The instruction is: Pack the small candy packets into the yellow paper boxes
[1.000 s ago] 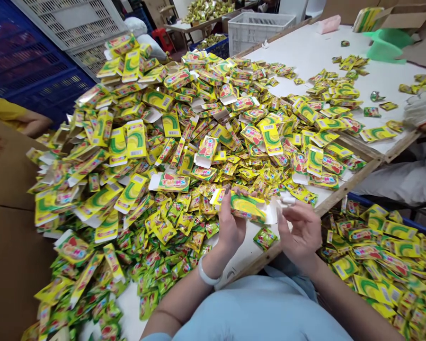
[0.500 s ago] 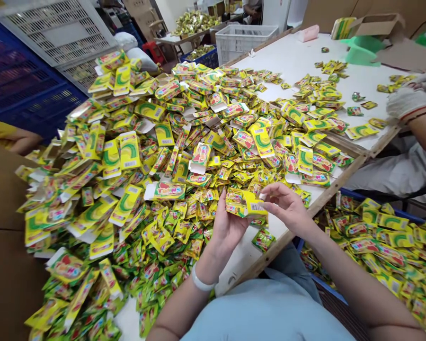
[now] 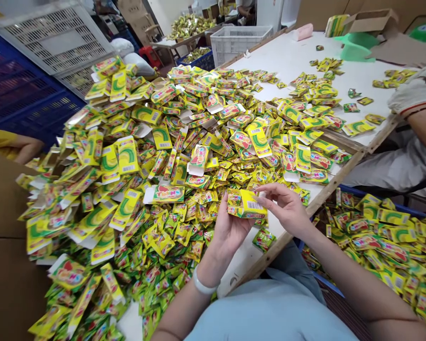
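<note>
A small yellow cardboard box [image 3: 247,204] with a barcode lies across my left hand [image 3: 230,233], whose thumb and fingers are closed around its left end. My right hand [image 3: 287,209] has its thumb and index finger pressed on the box's right end, beside the barcode. Just below the box, a green candy packet [image 3: 263,239] rests near the table's wooden edge. Beyond my hands spreads a large heap of matching yellow boxes [image 3: 128,155], several with white end flaps open. Loose green and yellow packets [image 3: 163,258] are piled left of my left wrist.
A blue crate [image 3: 408,208] full of boxes stands low on my right. Across the white table [image 3: 270,54], a co-worker's gloved hand [image 3: 410,97] is near some packets. Stacked blue crates [image 3: 21,90] and a brown carton [image 3: 14,237] border the left side.
The white end flap by my right fingers no longer shows. My right thumb and finger have moved in onto the end of the box, while my left hand keeps its hold.
</note>
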Action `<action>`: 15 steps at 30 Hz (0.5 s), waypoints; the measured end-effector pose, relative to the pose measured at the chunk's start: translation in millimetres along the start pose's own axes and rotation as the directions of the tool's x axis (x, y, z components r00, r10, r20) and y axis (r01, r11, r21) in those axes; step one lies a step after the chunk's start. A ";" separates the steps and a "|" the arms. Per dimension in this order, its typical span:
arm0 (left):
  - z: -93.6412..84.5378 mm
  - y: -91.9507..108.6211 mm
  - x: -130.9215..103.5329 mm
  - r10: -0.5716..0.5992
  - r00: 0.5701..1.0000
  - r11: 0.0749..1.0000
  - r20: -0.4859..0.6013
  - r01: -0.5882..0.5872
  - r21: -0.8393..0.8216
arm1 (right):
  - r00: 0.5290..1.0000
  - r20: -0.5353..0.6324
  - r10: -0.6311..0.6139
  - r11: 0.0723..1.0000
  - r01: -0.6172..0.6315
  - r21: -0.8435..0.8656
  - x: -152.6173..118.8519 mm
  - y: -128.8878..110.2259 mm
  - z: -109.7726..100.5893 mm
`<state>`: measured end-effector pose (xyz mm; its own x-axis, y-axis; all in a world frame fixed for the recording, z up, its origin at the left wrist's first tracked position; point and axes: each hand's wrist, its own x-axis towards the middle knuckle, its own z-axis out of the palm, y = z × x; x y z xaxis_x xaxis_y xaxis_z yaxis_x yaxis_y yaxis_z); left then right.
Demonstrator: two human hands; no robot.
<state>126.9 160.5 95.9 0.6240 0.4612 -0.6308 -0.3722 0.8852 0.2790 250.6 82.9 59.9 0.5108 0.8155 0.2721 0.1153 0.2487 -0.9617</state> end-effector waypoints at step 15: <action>3.1 -3.8 -4.6 -0.007 0.999 0.998 0.038 0.005 0.060 | 0.999 -0.025 -0.020 0.992 0.023 0.124 -12.3 13.4 5.9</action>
<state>127.6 155.2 100.0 0.6521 0.4568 -0.6051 -0.3270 0.8895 0.3191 240.8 79.4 43.8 0.5296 0.7970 0.2904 0.0208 0.3301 -0.9437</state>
